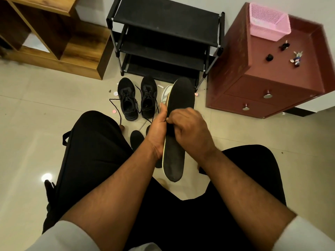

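A long black insole (179,102) with a pale edge is held up between my knees, toe end pointing away from me. My left hand (157,131) grips its left edge, thumb along the side. My right hand (190,133) holds it from the right, fingers curled over its middle. Two black laced sneakers (126,100) (148,96) stand on the tiled floor just beyond, laces loose. Another black insole (136,138) lies on the floor under my left wrist, partly hidden.
A black three-shelf shoe rack (163,38) stands against the wall ahead. At the right is a maroon drawer cabinet (262,84) with a pink basket (268,22) and small items on top. A wooden shelf unit (54,38) is at the left. A white shoe (166,91) peeks out behind the insole.
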The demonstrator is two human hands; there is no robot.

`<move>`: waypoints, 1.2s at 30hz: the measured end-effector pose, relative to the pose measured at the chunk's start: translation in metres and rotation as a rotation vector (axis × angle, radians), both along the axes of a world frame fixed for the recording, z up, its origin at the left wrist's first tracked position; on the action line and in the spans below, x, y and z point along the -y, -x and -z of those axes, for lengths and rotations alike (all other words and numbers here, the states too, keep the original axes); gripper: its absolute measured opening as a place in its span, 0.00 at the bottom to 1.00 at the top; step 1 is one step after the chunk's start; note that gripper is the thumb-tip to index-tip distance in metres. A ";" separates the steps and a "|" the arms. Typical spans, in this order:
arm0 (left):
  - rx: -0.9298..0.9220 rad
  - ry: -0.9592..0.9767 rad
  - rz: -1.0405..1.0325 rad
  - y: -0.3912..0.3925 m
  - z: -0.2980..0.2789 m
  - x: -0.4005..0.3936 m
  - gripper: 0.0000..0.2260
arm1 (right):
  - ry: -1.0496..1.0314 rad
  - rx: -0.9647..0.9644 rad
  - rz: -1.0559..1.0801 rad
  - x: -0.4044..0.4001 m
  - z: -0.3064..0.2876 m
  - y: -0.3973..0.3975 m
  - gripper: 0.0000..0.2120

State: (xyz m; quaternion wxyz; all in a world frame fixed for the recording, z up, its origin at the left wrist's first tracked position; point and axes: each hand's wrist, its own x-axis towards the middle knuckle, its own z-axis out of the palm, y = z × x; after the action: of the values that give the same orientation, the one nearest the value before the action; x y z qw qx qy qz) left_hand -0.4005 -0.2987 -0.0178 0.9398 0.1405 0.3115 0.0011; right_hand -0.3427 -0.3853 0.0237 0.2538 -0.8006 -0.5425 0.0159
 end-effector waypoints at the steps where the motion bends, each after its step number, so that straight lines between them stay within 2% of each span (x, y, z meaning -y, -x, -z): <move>1: -0.001 0.006 -0.012 0.000 -0.001 0.000 0.29 | 0.003 0.008 0.019 -0.005 0.000 -0.005 0.11; 6: -0.018 0.010 -0.037 0.004 -0.002 0.000 0.28 | 0.004 -0.002 0.051 -0.011 0.007 -0.005 0.10; 9: -0.014 -0.007 -0.040 0.003 0.000 -0.004 0.31 | -0.010 -0.038 0.014 0.007 0.010 0.011 0.08; 12: -0.042 -0.041 -0.012 0.001 -0.001 -0.004 0.33 | -0.034 -0.033 0.000 0.023 0.007 0.020 0.11; 17: -0.045 0.007 0.023 0.003 -0.007 0.004 0.33 | 0.027 0.074 0.019 0.010 0.008 -0.010 0.08; 24: -0.038 -0.053 0.008 0.004 -0.014 -0.003 0.30 | 0.059 0.097 0.067 -0.002 0.006 -0.047 0.15; 26: -0.041 -0.094 -0.002 0.002 -0.012 -0.004 0.29 | 0.020 0.042 0.165 0.006 0.009 -0.046 0.15; 29: -0.030 -0.134 0.001 0.000 -0.008 0.003 0.24 | -0.082 -0.114 0.291 0.007 0.009 -0.034 0.06; 31: 0.003 -0.126 0.003 -0.001 -0.003 0.007 0.21 | -0.135 -0.223 0.309 -0.001 0.003 -0.017 0.05; 33: 0.015 -0.129 -0.021 0.001 0.000 0.006 0.23 | -0.166 -0.297 0.314 -0.007 -0.003 -0.003 0.06; 36: 0.052 -0.149 -0.071 0.003 -0.005 0.002 0.20 | -0.173 -0.326 0.379 -0.004 -0.003 -0.003 0.04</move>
State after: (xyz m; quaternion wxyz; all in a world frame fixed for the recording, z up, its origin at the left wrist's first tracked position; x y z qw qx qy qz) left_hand -0.4034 -0.3002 -0.0130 0.9339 0.1991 0.2907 0.0613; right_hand -0.3402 -0.3816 0.0265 0.4037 -0.8502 -0.3343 0.0502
